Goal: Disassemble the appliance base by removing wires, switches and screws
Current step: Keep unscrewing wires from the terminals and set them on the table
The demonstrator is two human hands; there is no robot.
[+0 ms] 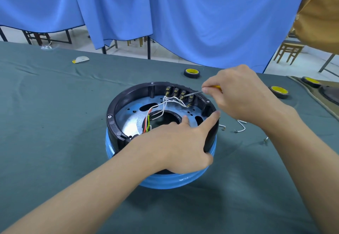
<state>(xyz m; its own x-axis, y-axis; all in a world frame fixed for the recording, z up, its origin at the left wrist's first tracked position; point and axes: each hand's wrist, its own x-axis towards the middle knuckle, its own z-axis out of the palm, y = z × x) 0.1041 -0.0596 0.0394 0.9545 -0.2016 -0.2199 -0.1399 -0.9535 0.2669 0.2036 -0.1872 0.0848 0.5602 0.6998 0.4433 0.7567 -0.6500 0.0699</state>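
The round appliance base (pixel 117 105) lies upside down on the table, with a black rim over a blue shell and a metal plate inside. A row of switches (pixel 176 93) lines its far inner wall, and white wires (pixel 172 101) run from them toward the centre hole, joined by red and green-yellow wires (pixel 147 123). My left hand (pixel 176 142) rests across the near right of the base, fingers spread over plate and rim. My right hand (pixel 240 94) grips a yellow-handled screwdriver (pixel 194 93), whose tip sits at the switches.
The table wears a dark green cloth (pixel 55 123). Loose white wire pieces (pixel 240 126) lie right of the base. Two black-and-yellow tape rolls (pixel 191 73) (pixel 278 91) sit behind, a third at the far right. A white scrap (pixel 80 59) lies far left. Blue curtains hang beyond the table edge.
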